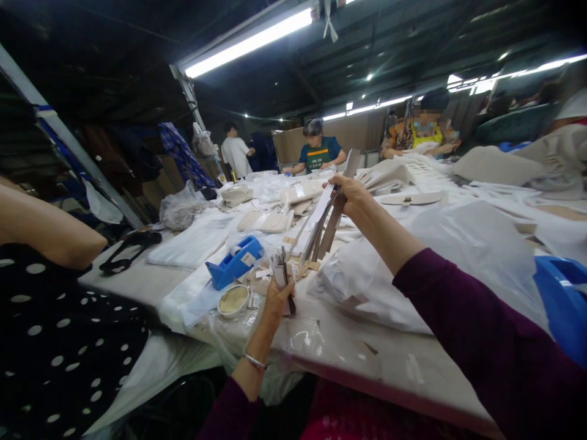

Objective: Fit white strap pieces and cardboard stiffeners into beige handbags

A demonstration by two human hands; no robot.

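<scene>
Near the table's front edge, my left hand (276,299) is closed around a bundle of short, thin strips (280,272), some pale and some dark, standing roughly upright. Further forward and to the right, my right hand (351,194) is raised and grips several long flat strips (331,227) in grey-brown and white, their lower ends hanging down toward the table. What exactly the strips are I cannot make out. Below the hanging strips lie small tan and white pieces (312,265). Just left of my left hand sits a small round dish (233,301) with something yellowish in it.
A blue tape dispenser (236,261) stands left of the dish; another blue object (562,293) is at the right. White plastic sheeting (376,281) and beige fabric pieces (266,220) cover much of the table. A person in polka dots (59,342) is close at left; other people work across the table.
</scene>
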